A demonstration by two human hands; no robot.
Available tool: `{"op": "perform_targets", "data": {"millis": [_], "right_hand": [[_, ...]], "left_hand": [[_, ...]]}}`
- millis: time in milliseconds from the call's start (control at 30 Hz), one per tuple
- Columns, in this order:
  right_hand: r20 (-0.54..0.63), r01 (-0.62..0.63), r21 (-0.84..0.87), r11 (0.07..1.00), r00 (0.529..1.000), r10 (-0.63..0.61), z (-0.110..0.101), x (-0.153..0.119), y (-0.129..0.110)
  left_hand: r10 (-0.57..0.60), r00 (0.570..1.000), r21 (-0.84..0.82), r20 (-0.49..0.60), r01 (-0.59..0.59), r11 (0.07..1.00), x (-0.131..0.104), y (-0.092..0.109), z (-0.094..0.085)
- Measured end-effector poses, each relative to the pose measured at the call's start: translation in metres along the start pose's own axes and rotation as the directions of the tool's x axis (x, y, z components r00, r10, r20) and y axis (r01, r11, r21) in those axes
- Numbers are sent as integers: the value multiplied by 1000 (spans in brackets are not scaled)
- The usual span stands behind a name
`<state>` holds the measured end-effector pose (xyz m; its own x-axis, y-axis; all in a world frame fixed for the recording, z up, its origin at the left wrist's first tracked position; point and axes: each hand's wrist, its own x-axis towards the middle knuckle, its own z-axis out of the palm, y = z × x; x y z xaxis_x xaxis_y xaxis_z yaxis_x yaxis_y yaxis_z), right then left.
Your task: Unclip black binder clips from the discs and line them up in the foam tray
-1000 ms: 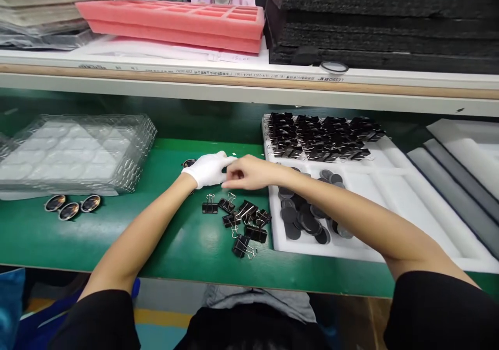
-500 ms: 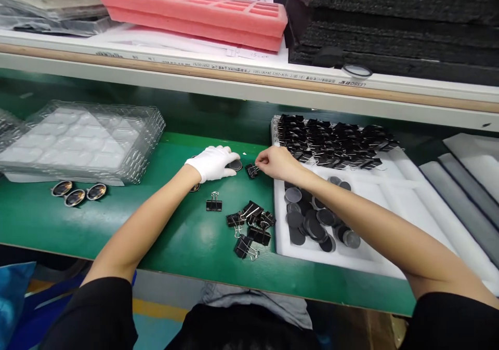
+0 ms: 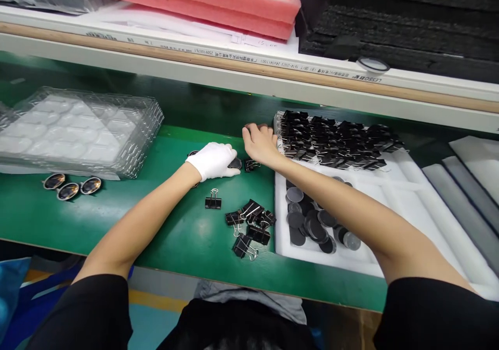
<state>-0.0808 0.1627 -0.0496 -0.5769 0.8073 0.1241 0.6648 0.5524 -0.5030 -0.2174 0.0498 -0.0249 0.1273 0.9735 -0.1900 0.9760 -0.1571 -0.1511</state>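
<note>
My left hand (image 3: pixel 214 162), in a white glove, is closed on a round dark disc (image 3: pixel 235 163) at the table; part of the disc shows between thumb and fingers. Other round rimmed pieces peek out behind and below the glove. Just right of the disc lies a black binder clip (image 3: pixel 251 165), touched by neither hand. Bare, my right hand (image 3: pixel 260 143) is beyond that clip, beside the foam tray's left edge, with its fingers curled. A brownish patch shows at its fingertips; what they hold is hidden. A single binder clip (image 3: pixel 213 200) and several piled clips (image 3: pixel 251 223) lie nearer me.
A white foam tray (image 3: pixel 374 259) at right bears rows of black binder clips (image 3: pixel 335 139) and loose dark discs (image 3: pixel 314 225). Clear plastic trays (image 3: pixel 78 132) are stacked at left, behind three round rimmed lenses (image 3: pixel 68 190). A shelf edge (image 3: pixel 234 64) crosses above, bearing pink foam (image 3: pixel 202 4).
My right hand has let go of the binder clip beside the disc and moved away from me, toward the back of the table. The left hand stays on the disc. The view has tilted down slightly.
</note>
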Motion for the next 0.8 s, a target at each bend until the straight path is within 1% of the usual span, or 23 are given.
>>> {"op": "perform_targets", "data": {"millis": [100, 200, 300, 400, 633, 800], "right_hand": [[40, -133, 58, 989, 991, 130, 24, 8, 1], [30, -155, 78, 985, 988, 153, 36, 7, 8], [30, -196, 68, 978, 980, 194, 36, 5, 14], [45, -251, 98, 963, 968, 248, 33, 3, 14], [30, -277, 131, 952, 961, 276, 31, 3, 13], [8, -274, 156, 949, 961, 276, 36, 5, 16]], "left_hand": [[-7, 1000, -30, 7, 7, 1000, 1, 0, 4], [-12, 1000, -50, 8, 12, 999, 1, 0, 6], [-15, 1000, -72, 9, 15, 997, 1, 1, 7], [-3, 1000, -79, 4, 3, 997, 3, 3, 6], [6, 999, -83, -33, -9, 996, 10, 11, 8], [5, 999, -106, -46, -10, 994, 13, 13, 11]]}}
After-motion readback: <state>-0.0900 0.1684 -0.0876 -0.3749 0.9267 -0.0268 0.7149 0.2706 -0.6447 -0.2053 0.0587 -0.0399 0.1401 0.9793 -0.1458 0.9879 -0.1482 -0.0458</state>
